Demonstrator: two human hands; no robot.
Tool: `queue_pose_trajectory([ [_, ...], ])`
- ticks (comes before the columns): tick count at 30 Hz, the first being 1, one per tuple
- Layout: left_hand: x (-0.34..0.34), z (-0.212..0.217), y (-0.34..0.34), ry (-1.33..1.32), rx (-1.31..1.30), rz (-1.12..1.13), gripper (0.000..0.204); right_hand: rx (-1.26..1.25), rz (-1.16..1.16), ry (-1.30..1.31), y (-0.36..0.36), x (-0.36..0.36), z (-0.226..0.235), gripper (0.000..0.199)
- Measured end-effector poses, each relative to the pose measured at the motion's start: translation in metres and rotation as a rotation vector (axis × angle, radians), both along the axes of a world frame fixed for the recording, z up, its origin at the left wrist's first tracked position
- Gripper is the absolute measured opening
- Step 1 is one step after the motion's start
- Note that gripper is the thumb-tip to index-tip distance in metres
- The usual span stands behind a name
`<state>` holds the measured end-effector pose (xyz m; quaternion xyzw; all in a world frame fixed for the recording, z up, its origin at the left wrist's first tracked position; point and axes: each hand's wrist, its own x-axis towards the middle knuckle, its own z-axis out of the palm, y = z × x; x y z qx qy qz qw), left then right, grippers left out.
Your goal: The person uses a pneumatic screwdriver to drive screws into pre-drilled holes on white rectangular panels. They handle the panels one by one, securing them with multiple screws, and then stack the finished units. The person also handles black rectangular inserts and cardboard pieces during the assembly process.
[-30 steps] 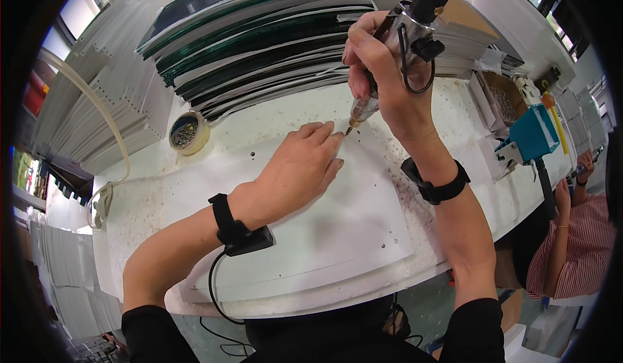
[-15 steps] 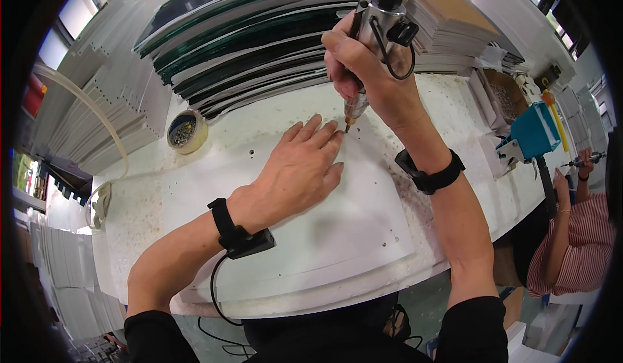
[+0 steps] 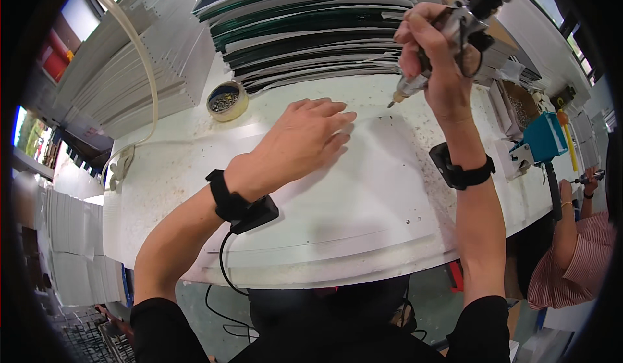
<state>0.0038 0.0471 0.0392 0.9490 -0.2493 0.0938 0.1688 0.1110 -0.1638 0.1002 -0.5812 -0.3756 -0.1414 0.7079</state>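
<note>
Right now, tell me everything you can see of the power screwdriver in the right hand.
The power screwdriver is a slim tool with a silvery metal body, a dark upper section and a dark loop of cord by the grip. The right hand wraps its middle and holds it tilted, the top leaning up and right toward the frame edge. Its narrow tip points down-left, just above the white panel and apparently clear of it.

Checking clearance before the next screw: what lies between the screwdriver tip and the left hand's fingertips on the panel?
In the head view, only bare white panel lies between the screwdriver tip and the left hand; the tip hangs above it, apart from the fingers.
</note>
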Motion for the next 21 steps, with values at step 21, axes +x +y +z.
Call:
queue_pose_trajectory([
  [21,-0.070,-0.018,0.064,-0.033,0.169,0.142,0.012,0.191,0.270,0.199,0.010,-0.117,-0.007,0.024],
])
